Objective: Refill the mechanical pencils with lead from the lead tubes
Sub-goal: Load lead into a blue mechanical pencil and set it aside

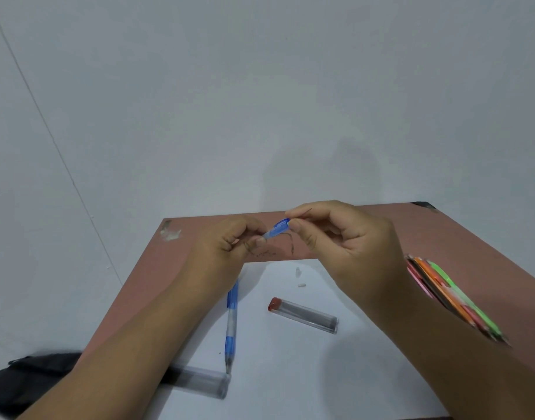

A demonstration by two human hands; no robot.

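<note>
Centre of frame: left hand [226,247] curled round blue mech. pencil [276,228], gripping its lower barrel, top end angled up-right. Right hand [336,237] pinching thin lead stick [308,212] btw thumb + forefinger, right at pencil's open top. Below, on white sheet [290,374]: second blue pencil [232,319] lying near-vertical, red-capped lead tube [304,315] mid-frame, another clear tube [199,380] lower left, two small white bits [299,278]. Right edge: bundle of coloured pencils [454,298] on pink-brown table [442,231]. Black bag [32,377] at bottom left.
</note>
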